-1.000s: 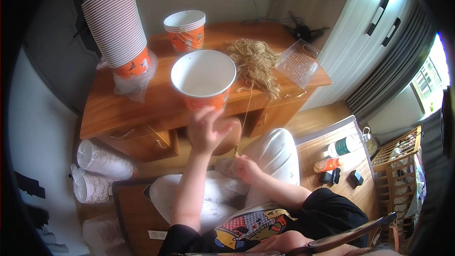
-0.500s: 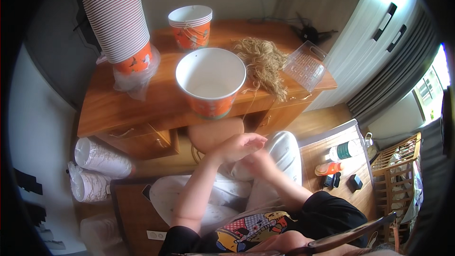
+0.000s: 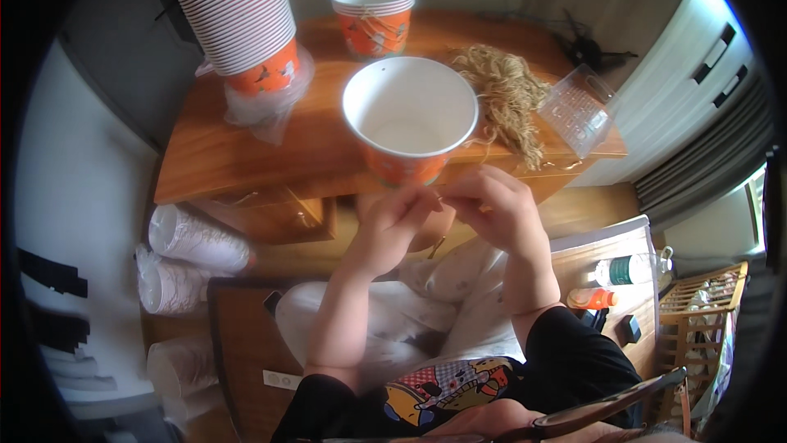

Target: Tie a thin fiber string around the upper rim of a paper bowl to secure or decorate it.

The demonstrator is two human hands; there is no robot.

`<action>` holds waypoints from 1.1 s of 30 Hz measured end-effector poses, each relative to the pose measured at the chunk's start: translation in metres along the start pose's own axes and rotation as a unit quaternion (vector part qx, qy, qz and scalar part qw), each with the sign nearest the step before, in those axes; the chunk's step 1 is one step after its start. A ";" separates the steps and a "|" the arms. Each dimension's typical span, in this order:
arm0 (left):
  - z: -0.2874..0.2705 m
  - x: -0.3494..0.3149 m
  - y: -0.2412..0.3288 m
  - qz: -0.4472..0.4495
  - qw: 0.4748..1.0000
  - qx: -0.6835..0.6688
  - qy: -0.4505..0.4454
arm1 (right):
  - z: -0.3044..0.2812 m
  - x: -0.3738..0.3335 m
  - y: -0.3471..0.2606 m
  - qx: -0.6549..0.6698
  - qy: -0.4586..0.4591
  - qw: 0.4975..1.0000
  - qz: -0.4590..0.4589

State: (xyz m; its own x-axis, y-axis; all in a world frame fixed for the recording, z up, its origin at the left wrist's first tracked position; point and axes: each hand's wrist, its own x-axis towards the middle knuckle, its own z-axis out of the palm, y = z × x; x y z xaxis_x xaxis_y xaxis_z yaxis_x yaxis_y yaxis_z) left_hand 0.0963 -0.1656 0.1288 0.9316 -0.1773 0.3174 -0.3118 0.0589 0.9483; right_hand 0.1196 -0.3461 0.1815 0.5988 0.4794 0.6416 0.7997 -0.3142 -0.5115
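A large paper bucket (image 3: 385, 166), orange outside and white inside, stands upright at the desk's front edge, its mouth facing up. Just in front of it my two hands meet, fingertips close together. My left hand (image 3: 392, 230) is closed in a pinch. My right hand (image 3: 498, 207) pinches too, right beside the left fingertips. Whatever lies between the fingers is too small to make out. A tangled bundle of tan twine (image 3: 504, 99) lies right of the bucket, with loose strands near its rim.
A tall stack of paper buckets (image 3: 238, 17) in plastic wrap stands on the desk (image 3: 205, 164) at left. A shorter bucket stack (image 3: 375, 23) is behind. A clear plastic tray (image 3: 578, 111) lies at right. Wrapped white stacks (image 3: 197, 242) lie on the floor, lower left.
Both hands have risen from above my lap to the bucket's front, their fingertips now pinched together. The whole view has shifted, so the desk items appear further right and higher.
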 end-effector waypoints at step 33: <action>0.007 -0.008 0.025 -0.036 0.999 0.040 -0.002 | 0.038 -0.025 0.032 0.493 0.142 0.837 0.191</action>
State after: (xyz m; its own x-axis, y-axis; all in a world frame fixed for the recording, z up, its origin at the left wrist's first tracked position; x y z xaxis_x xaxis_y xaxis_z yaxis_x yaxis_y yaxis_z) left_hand 0.0800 -0.1701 0.1502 0.9514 -0.1831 0.2477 -0.2576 -0.0320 0.9657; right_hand 0.1281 -0.3372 0.1275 0.9008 0.2395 0.3622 0.2069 0.4966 -0.8430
